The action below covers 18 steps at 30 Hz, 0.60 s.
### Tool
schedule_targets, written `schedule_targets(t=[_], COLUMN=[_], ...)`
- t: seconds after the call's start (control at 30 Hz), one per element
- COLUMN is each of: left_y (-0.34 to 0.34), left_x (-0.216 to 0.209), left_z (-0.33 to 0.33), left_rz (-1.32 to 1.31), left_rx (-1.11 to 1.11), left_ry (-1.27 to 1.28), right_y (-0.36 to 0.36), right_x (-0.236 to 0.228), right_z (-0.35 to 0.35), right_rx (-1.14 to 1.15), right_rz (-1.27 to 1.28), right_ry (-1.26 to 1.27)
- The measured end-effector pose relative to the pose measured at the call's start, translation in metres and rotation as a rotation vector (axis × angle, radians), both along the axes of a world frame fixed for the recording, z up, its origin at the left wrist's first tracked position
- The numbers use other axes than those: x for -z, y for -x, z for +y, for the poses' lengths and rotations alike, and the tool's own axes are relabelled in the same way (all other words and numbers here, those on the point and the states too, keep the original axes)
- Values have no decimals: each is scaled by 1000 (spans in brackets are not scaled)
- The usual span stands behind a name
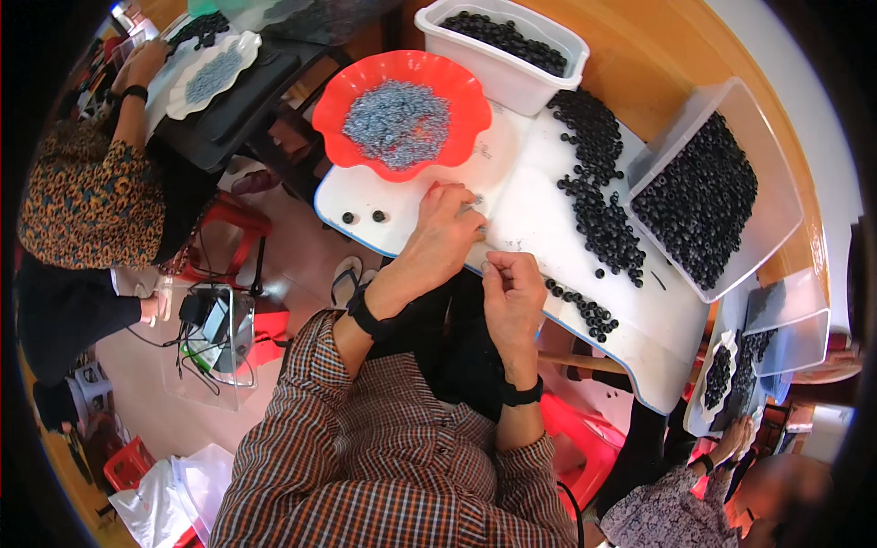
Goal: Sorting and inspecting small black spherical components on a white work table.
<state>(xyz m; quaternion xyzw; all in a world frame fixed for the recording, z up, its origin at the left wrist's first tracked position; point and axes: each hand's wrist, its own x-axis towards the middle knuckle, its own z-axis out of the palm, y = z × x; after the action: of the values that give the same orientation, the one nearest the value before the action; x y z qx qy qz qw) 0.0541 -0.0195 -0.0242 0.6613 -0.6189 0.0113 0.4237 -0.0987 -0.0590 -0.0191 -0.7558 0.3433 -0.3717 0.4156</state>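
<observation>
Near the front edge of the white table [512, 205], my left hand [438, 236] has its fingers curled. Tiny greyish bits show at its fingertips, too small to name. My right hand [513, 297] is closed in a pinch just to the right and slightly nearer; whatever its fingertips hold is hidden. Beyond my left hand sits a red scalloped bowl [331, 111] with many small silvery metal pieces [397, 119]. Two small round black parts [378, 216] lie left of that hand. A short line of similar black parts [585, 310] lies beside my right hand.
A loose heap of black parts [598, 173] spreads over the table's right side. Behind stands a white tub [498, 78], and at right a tilted clear bin [781, 215], both holding black parts. Other people work at left [100, 201] and lower right [667, 511].
</observation>
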Motion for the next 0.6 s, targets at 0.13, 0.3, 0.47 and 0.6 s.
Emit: schedule_targets(t=[0.13,0.3,0.47,0.6], left_y=[7,22,26,26], left_x=[-6,-17,-21,-21], left_z=[4,12,10,10], left_rz=[46,265,423,398], left_rx=[-61,24,98,135], left_ry=[61,57,55,53], right_y=[-1,0,9,14], right_x=[-5,-7,-15,-11], right_z=[1,-3,-10,-17], right_rx=[41,50,-31,-81], right_rz=[-41,-185,-336,-346], right_ry=[2,-301,-631,-663])
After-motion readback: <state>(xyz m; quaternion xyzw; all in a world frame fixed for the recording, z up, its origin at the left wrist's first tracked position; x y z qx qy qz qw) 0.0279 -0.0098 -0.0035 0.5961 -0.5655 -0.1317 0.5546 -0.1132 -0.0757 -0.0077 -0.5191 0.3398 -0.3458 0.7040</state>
